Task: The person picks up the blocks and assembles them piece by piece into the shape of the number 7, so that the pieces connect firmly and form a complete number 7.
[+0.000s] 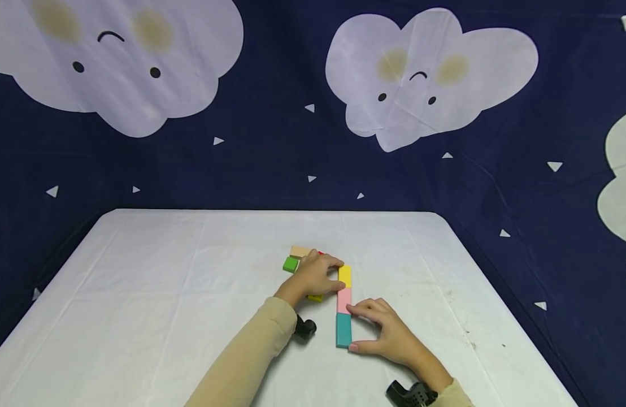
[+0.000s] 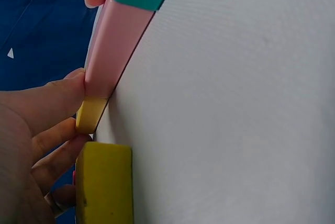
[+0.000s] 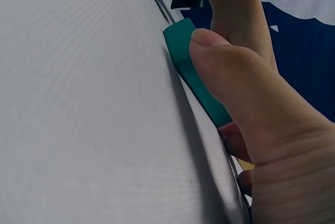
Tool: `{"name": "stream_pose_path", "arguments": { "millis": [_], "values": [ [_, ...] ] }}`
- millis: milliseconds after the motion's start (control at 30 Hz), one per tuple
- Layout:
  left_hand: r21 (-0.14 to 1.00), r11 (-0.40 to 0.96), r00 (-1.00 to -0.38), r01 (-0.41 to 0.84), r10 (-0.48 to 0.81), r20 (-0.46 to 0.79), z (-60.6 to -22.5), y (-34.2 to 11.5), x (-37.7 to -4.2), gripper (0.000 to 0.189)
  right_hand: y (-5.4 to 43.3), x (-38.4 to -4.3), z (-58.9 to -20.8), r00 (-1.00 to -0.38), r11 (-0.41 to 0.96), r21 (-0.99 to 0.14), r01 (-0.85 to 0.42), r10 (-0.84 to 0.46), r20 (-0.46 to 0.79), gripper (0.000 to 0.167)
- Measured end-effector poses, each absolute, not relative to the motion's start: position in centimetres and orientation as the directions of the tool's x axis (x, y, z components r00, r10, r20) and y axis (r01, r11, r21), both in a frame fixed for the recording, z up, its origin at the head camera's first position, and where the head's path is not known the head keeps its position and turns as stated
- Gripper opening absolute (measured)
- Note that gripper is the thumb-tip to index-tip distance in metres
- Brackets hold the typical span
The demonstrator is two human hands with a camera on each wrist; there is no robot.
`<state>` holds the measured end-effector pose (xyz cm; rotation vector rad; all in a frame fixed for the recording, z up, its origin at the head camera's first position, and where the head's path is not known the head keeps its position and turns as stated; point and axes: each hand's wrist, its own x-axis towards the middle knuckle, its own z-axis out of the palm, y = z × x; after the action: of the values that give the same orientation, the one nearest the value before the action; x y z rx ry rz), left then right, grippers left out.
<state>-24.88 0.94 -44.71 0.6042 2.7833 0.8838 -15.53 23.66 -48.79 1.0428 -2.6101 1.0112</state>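
Pink block (image 1: 343, 299) was the reference: middle of a straight three-piece row on the white worktop (image 1: 165, 316). Yellow block (image 1: 346, 276) sat against its far end, teal block (image 1: 343, 330) against its near end; no gap showed at either joint in the head view.

Left hand (image 1: 315, 274) came in from the left of pink block. Grip spread: thumb at the pink/yellow joint, forefinger by the far end of yellow block. Contact on the row's left side only, nothing clamped that I could see.

Right hand (image 1: 386, 330) was to the right of pink block. Grip apart as well: forefinger on pink's right edge close to the teal joint, thumb down at the near right corner of teal block.

Loose parts, all left of pink block: stray yellow block (image 2: 104, 187) roughly level with it, partly under the left wrist; green block (image 1: 290, 264) and tan block (image 1: 299, 252) farther out, beyond it. Red piece (image 1: 321, 252) also beyond, mostly hidden by left hand, shape unreadable.

Black wrist units: one (image 1: 306, 328) left and slightly nearer than pink block, one (image 1: 412, 394) nearer and right. Navy backdrop (image 1: 272, 169) with clouds stood well beyond pink.
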Motion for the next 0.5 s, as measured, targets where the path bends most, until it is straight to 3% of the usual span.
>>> {"name": "stream_pose_path", "arguments": {
  "millis": [500],
  "values": [
    [0.547, 0.745, -0.896, 0.382, 0.445, 0.02, -44.61, 0.76, -24.33, 0.052, 23.74, -15.47, -48.76, -0.759, 0.527, -0.559, -0.64, -0.55, 0.35, 0.067]
  ]
}}
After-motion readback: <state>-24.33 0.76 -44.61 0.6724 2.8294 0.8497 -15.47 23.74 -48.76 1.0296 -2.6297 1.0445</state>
